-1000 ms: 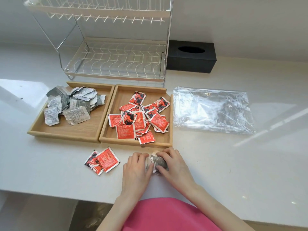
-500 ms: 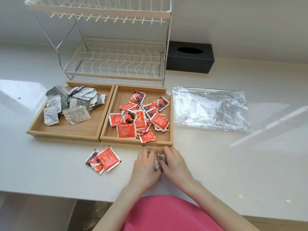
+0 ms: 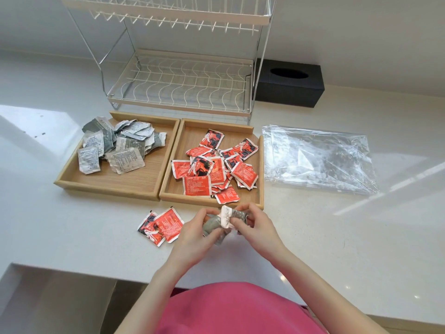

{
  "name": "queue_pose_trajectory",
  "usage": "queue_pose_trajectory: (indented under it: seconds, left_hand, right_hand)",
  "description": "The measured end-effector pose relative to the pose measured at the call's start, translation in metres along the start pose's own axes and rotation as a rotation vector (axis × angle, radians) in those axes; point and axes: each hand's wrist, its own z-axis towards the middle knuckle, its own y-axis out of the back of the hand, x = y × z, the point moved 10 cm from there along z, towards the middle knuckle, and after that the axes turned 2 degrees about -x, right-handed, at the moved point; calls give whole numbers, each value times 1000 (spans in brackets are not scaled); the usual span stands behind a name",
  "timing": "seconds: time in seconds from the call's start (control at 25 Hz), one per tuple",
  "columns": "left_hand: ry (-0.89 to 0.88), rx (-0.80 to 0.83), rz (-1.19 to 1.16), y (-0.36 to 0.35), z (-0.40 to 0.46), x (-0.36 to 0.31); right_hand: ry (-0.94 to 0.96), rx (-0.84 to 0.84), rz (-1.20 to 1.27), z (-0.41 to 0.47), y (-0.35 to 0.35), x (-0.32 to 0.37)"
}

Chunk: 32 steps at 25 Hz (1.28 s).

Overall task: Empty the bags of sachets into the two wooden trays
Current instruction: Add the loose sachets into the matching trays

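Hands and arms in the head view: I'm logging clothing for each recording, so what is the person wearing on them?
Nothing covers them. The left hand and right hand are bare, with no gloves, rings, watch or bracelets visible. Both forearms are uncovered down to the bottom of the picture, so no sleeves show. The only clothing in view is a pink garment at the bottom centre.

We see a glossy white surface (image 3: pixel 72 225) carrying two pale wooden trays: the left tray (image 3: pixel 134 179) holds grey and silver sachets (image 3: pixel 115 145) with small print, the right tray (image 3: pixel 173 186) red sachets (image 3: pixel 216 165) marked in black and white. The bags (image 3: pixel 317 157) are clear, the box (image 3: pixel 289 83) black, and our garment (image 3: pixel 236 309) pink, perhaps an apron.
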Motion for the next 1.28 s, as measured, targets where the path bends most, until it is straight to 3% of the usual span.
queue_pose_trajectory:
  seconds: [0.32,0.48,0.76,1.0,1.16,1.28]
  left_hand:
    - [-42,-234,12,105,22,15]
    - [-42,-324,78,156,42,30]
    - [-64,-283,215,194,75,56]
    - [-72,-266,368,185,74,61]
    - [-213,-311,263,183,46,47]
    - [-243,-253,211,168,21,52]
  right_hand:
    - [45,14,115,21,-50,51]
    - [140,0,-67,48,-83,89]
    - [242,43,-332,85,-145,130]
    - [254,52,-432,73,-145,120]
    - [245,85,-460,48,-140,100]
    - [203,90,-519,31,-139,74]
